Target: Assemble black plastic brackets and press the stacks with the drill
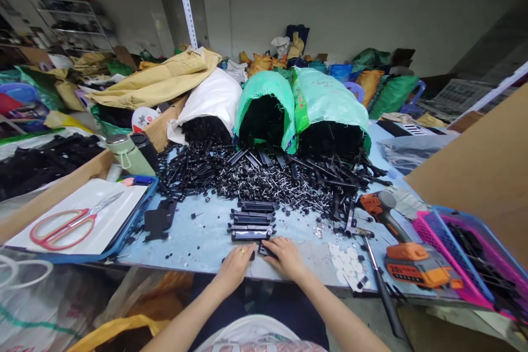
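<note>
My left hand (236, 265) is at the table's front edge, its fingers curled inward by a small dark piece; what they hold is mostly hidden. Beside it, my right hand (285, 256) has its fingers closed over a black plastic part (264, 249), which they partly cover. Just beyond both hands lies a short stack of long black plastic bars (252, 220), set side by side in rows. Behind these spreads a pile of small black pieces with silver pins (268, 179).
Three sacks, one white (214, 93) and two green (266, 88), spill black parts. Left: red-handled scissors (74, 225) on a blue tray (142, 209), and a green flask (132, 154). Right: white discs (346, 267), a hammer (383, 291), an orange cordless drill (406, 253), a pink basket (449, 269).
</note>
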Available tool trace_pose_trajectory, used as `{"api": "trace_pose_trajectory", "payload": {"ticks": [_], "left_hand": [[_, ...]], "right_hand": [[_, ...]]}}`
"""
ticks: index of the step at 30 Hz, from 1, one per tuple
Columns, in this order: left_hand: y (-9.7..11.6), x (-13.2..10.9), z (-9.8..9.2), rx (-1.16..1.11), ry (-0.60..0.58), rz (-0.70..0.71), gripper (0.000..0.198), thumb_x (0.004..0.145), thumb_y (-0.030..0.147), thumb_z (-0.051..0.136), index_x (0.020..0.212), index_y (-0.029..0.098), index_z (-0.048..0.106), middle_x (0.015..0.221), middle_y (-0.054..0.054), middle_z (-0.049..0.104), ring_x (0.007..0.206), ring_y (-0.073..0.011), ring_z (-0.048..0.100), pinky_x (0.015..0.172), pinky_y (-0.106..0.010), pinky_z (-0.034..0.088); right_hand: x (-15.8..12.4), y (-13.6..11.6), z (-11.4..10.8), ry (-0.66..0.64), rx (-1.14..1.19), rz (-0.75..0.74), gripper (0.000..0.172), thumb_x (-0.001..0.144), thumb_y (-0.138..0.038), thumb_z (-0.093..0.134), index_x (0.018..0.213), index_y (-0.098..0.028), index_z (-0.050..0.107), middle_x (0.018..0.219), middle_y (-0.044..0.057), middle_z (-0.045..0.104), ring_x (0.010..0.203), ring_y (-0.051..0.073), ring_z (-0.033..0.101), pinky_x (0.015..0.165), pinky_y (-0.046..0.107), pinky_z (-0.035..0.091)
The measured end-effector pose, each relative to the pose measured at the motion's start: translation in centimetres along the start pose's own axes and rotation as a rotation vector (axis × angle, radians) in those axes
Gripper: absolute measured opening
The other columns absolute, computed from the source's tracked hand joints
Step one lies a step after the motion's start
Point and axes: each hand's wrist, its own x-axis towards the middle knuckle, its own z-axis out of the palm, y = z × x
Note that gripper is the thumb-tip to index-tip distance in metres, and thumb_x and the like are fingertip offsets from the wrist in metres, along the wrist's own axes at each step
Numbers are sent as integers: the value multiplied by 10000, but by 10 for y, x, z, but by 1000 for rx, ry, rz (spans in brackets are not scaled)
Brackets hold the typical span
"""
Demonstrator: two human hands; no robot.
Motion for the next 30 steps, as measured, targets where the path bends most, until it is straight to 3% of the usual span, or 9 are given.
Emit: {"api": "trace_pose_trajectory", "payload": {"ticks": [5, 14, 19, 22, 24, 28, 30], "left_hand": [[-11, 11, 5, 172, 3, -17, 409, 816, 84, 384, 1204, 210, 420, 896, -68, 553, 846, -202, 516, 724, -357, 449], [-11, 38, -2, 182, -51, -82, 326, 818, 107, 404, 1124, 193, 477, 898, -55, 508, 843, -188, 463, 724, -316, 428], [-17, 22, -9, 171, -47, -1, 440, 824, 182, 441, 1255, 197, 355, 1064, -81, 499, 980, -217, 447, 825, -373, 398], [-20, 9, -10, 153, -51, 35, 436, 850, 151, 373, 1281, 197, 327, 1093, -92, 505, 1009, -223, 457, 844, -393, 390], [-16, 9, -13, 93, -27, -24, 400, 868, 179, 337, 1267, 193, 359, 1041, -97, 517, 942, -212, 499, 794, -375, 421], [13, 26, -26, -182, 97, -219, 390, 891, 275, 282, 1265, 219, 380, 974, -73, 493, 856, -167, 530, 747, -315, 443], [28, 37, -33, -344, 139, -262, 390, 891, 300, 277, 1253, 225, 404, 918, -48, 492, 825, -144, 530, 759, -289, 435]], "right_hand": [[-8, 10, -8, -12, -11, 21, 360, 829, -379, 484, 1167, -252, 493, 987, 57, 574, 898, 219, 490, 764, 335, 377], [12, 10, -4, 32, -11, 66, 337, 824, -397, 491, 1134, -271, 530, 997, 54, 568, 908, 213, 491, 764, 332, 389], [11, 11, -15, 17, 51, 29, 357, 835, -379, 475, 1167, -252, 510, 977, 65, 570, 902, 219, 508, 778, 350, 402], [5, 9, -20, 93, 265, 96, 397, 856, -403, 421, 1224, -258, 459, 1007, 68, 562, 919, 206, 515, 803, 340, 411], [5, 4, -20, 149, 497, 190, 401, 854, -422, 407, 1219, -269, 465, 1048, 59, 559, 907, 190, 530, 797, 324, 427], [15, -12, -14, 166, 1081, 440, 473, 805, -502, 440, 1181, -223, 506, 994, 59, 601, 684, 161, 579, 599, 289, 478], [21, -19, -13, 189, 1291, 491, 486, 795, -514, 449, 1169, -212, 517, 935, 49, 621, 660, 161, 582, 567, 279, 473]]}}
